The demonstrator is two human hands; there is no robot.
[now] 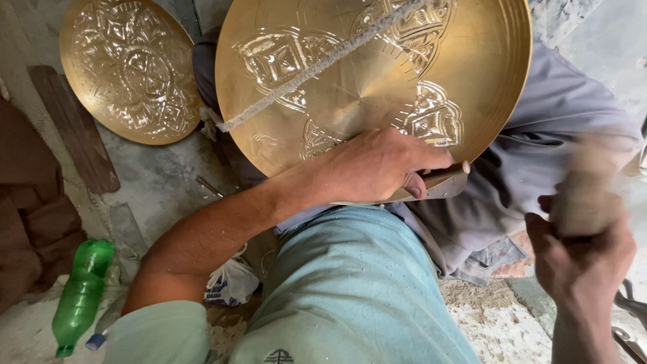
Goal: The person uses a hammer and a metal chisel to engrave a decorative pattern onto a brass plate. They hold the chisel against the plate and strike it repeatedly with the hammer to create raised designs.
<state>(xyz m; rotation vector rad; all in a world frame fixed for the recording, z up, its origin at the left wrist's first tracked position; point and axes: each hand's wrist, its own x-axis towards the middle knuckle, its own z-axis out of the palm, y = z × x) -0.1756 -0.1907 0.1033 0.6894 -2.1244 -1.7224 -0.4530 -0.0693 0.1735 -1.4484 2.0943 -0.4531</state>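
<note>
A large round brass plate (485, 74) with engraved patterns rests tilted against my lap, and a white cord (317, 67) lies across its face. My left hand (377, 165) lies on the plate's lower rim, closed around a thin metal chisel (445, 176) whose tip points right. My right hand (583, 259) at the lower right grips a wooden mallet (586, 195), which is blurred by motion, a short way right of the chisel.
A second engraved brass plate (128, 67) lies on the concrete floor at the upper left beside a wooden plank (74, 128). A green plastic bottle (81, 293) lies at the lower left. A crumpled white bag (232, 283) sits near my knee. Metal tools (630, 323) show at the right edge.
</note>
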